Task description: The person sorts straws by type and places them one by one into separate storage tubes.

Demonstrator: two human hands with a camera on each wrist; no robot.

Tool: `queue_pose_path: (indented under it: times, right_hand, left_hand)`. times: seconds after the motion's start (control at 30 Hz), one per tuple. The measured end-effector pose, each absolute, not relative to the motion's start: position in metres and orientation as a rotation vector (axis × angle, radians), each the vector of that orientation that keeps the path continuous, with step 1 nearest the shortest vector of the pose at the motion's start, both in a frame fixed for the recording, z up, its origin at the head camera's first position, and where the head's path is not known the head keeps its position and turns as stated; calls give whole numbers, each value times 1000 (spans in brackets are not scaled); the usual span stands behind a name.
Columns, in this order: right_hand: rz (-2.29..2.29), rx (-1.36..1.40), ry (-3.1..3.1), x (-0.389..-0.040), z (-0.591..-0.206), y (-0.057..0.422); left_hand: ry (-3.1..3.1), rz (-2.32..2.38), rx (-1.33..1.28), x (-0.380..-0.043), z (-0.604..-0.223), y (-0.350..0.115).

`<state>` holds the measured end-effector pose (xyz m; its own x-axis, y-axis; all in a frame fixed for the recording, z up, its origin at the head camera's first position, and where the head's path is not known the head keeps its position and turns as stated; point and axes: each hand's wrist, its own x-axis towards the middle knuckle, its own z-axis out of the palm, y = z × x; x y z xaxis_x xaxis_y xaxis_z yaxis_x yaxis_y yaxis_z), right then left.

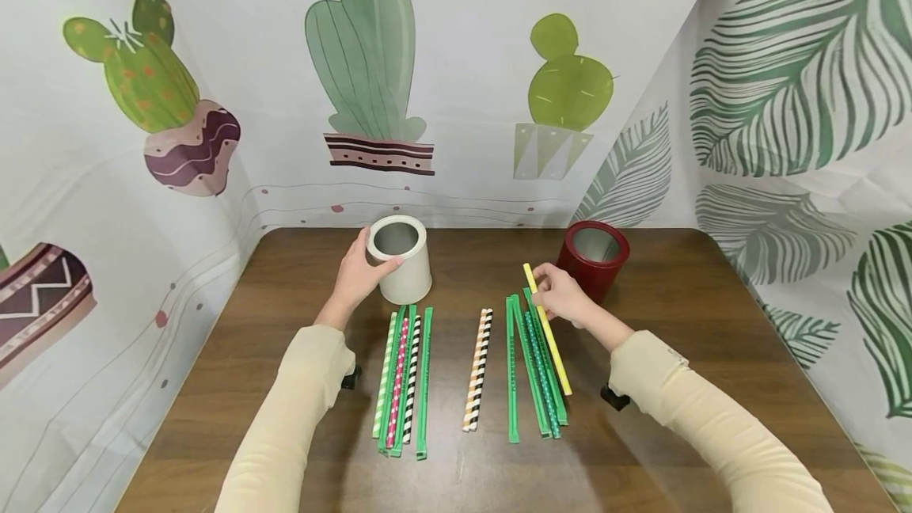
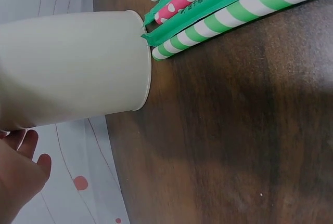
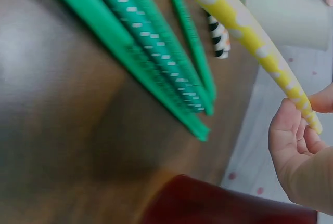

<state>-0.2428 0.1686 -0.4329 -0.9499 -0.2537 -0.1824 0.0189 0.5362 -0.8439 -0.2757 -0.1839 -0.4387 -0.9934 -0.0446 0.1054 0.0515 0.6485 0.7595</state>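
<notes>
My left hand [image 1: 359,271] grips the white can [image 1: 408,279] near its top, thumb across the front of the rim. In the left wrist view, fingertips [image 2: 31,142] press against the side of this can. Between thumb and fingers, my right hand [image 1: 559,293] pinches a yellow paper straw with white dots [image 1: 558,355] close to its far end. The straw slants over the right-hand group, where green-wrapped straws [image 1: 512,386] and a teal dotted straw [image 1: 536,351] lie. Just beyond the right hand stands the dark red can [image 1: 593,264].
Left of the middle lies a row with a green-striped straw [image 1: 385,374], a pink dotted straw [image 1: 397,386], a black-striped straw [image 1: 410,386] and several green-wrapped ones. Between the groups are an orange-striped straw [image 1: 473,378] and another black-striped straw [image 1: 481,359]. Behind the wooden table [image 1: 484,260] hangs a cactus-print cloth.
</notes>
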Motion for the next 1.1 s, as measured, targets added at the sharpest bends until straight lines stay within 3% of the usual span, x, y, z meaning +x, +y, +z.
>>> queue_pose_path:
  times: [0.6,1.1]
  right_hand:
    - [-1913,-238,2328,-283,-351,125]
    - [-2542,-85,2094,-308,-315,74]
  left_hand:
    - [-2739,-1250,-12,-277,-438,-187]
    - [-2728,-1276,-5,-276,-439,-185]
